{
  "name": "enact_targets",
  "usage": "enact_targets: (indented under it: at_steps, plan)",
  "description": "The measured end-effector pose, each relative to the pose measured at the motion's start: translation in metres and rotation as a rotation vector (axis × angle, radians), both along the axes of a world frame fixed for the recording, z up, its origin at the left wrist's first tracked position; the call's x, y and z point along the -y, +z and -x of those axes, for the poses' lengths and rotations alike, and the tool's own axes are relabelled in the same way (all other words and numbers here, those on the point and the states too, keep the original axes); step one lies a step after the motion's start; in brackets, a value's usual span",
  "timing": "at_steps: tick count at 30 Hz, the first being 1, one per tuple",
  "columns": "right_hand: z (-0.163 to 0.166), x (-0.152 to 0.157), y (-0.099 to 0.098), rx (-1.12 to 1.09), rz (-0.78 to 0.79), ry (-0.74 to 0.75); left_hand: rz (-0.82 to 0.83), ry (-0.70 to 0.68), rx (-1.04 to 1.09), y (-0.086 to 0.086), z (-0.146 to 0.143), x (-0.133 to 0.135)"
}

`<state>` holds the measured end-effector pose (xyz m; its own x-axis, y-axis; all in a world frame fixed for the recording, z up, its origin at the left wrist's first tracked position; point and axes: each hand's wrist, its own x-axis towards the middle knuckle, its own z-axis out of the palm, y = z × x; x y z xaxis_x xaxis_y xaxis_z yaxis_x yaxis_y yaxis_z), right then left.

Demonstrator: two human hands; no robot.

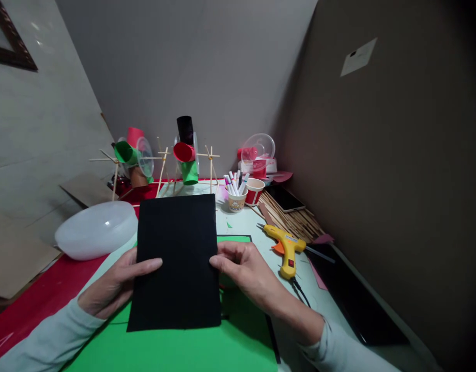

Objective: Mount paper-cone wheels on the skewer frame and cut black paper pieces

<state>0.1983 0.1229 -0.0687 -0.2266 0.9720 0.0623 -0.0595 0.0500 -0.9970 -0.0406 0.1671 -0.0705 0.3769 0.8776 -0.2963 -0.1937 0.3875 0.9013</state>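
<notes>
The left grip pinched the left edge of a black sheet, thumb flat on its face and fingers behind; the right grip pinched the right edge the same way, its thumb just over the border. The sheet was held up between them, tilted, in front of a larger green sheet on the table. It looked light and fairly stiff, like thin card, with a matt face unlikely to slip, though a hard squeeze could probably crease it. The two long sides, around mid-height, seemed good places to take hold, keeping it flat.

To the right lay a yellow glue gun, near a pile of thin sticks with a phone on top. Beyond the sheet stood a cup of markers, and farther back two stick-framed models with red and green tubes.
</notes>
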Motion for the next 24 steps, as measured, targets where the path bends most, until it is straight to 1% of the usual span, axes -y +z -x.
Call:
enact_targets:
  at_steps: [2,6,8,10,13,15,18,20,22,24]
  plan:
    - [0.002,-0.002,-0.005,0.02,0.005,-0.092,-0.055,0.064,-0.033,-0.003,0.001,-0.005]
    - [0.004,-0.005,-0.013,0.085,-0.011,-0.219,-0.229,0.335,-0.141,-0.01,0.006,-0.014]
    - [0.004,-0.006,-0.016,0.115,-0.019,-0.244,-0.311,0.426,-0.207,-0.014,0.008,-0.018]
    - [0.005,-0.005,-0.017,0.13,-0.018,-0.255,-0.354,0.448,-0.249,-0.016,0.01,-0.021]
    - [0.006,-0.003,-0.017,0.113,-0.019,-0.222,-0.368,0.421,-0.265,-0.018,0.013,-0.024]
    - [0.007,-0.002,-0.014,0.091,-0.019,-0.207,-0.341,0.436,-0.264,-0.019,0.014,-0.026]
    - [0.008,0.0,-0.008,0.059,-0.002,-0.197,-0.275,0.51,-0.269,-0.02,0.015,-0.028]
    - [0.009,0.001,-0.006,0.044,-0.006,-0.182,-0.283,0.535,-0.257,-0.019,0.016,-0.029]
    - [0.009,0.001,-0.005,0.063,-0.026,-0.193,-0.322,0.523,-0.252,-0.017,0.015,-0.028]
    - [0.01,0.002,-0.006,0.109,-0.045,-0.224,-0.37,0.476,-0.296,-0.013,0.014,-0.026]
